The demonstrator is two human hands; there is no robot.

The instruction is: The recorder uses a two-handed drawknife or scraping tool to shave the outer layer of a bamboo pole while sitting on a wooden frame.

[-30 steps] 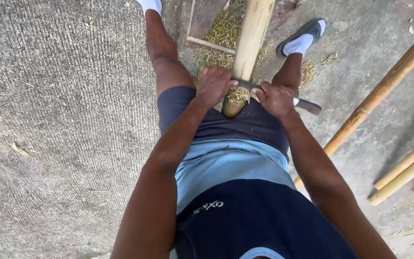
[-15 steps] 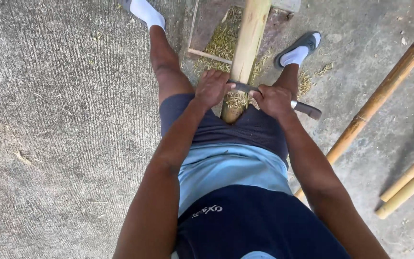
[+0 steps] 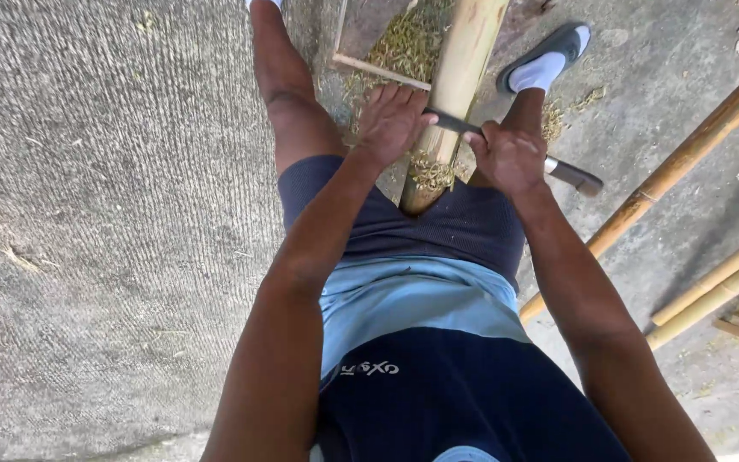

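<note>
You held the blade (image 3: pixel 455 124) across the bamboo pole (image 3: pixel 464 68), left hand (image 3: pixel 391 120) pressing its tip, right hand (image 3: pixel 506 154) gripping the handle; shavings (image 3: pixel 429 171) had curled off, the pole toward twelve o'clock unscraped.

Under me lies rough grey concrete floor (image 3: pixel 87 214) in daylight, spare bamboo poles (image 3: pixel 712 282) lying at right.

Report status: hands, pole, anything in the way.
Left hand on blade, right hand gripping handle. Blade lies across bamboo pole. Shavings curled below blade.
</note>
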